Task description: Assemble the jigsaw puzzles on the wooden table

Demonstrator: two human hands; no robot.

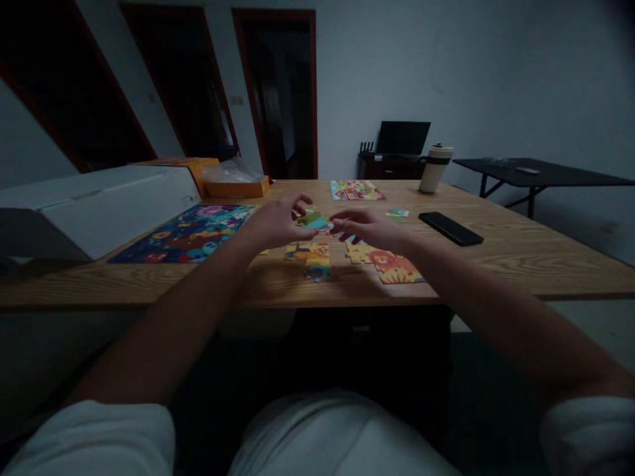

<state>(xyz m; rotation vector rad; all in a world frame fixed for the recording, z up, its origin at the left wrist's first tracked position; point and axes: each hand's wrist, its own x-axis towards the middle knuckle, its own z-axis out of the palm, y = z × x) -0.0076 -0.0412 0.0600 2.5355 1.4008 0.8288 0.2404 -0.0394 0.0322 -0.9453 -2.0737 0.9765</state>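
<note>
My left hand (278,221) pinches a teal and green puzzle piece (314,221) above the wooden table (520,248). My right hand (370,228) reaches in from the right, its fingertips close to the same piece; whether it grips anything I cannot tell. Below the hands lie joined puzzle pieces: a yellow cluster (311,254) and a lion section (391,264). Small loose pieces (397,213) lie further back.
A finished dark-blue puzzle (191,231) lies at left beside a large white box (94,205). An orange box (233,188), another colourful puzzle (356,190), a lidded cup (435,168) and a black phone (450,228) are on the table. A black side table (540,173) stands at right.
</note>
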